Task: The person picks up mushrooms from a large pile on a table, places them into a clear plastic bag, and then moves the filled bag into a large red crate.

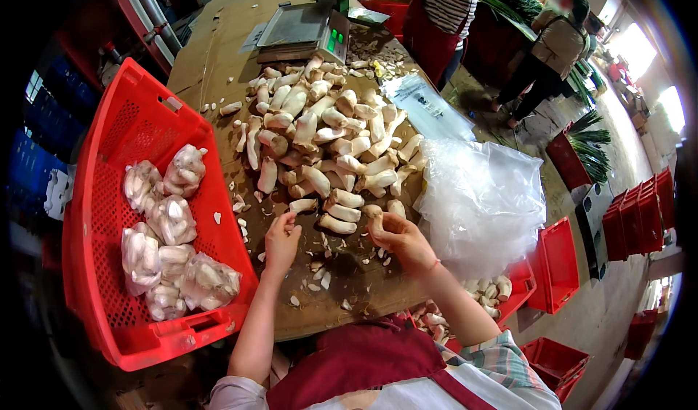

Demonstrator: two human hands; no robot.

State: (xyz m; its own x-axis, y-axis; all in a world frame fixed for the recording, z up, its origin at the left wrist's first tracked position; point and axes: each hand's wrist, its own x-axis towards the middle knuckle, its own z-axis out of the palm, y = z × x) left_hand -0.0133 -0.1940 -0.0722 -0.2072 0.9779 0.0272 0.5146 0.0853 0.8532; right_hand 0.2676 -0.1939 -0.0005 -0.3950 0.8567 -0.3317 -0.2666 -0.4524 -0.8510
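A large heap of king oyster mushrooms [320,130], with pale stems and tan caps, covers the middle of the table. At its near edge, several mushrooms [339,212] lie side by side. My right hand [406,243] pinches one king oyster mushroom [374,219] between thumb and fingers, holding it just right of that row. Just below another mushroom [303,205] is my left hand [282,240], its fingers loosely bent and slightly apart, with nothing seen in them. Mushroom trimmings [325,279] are scattered between my forearms.
Left of the table, a red crate [145,341] holds several bagged mushroom packs [174,219]. Clear plastic bags [483,203] pile up at the right edge. A digital scale [294,32] stands at the far end. Another red crate [518,294] with mushrooms sits low right. People [560,46] stand beyond.
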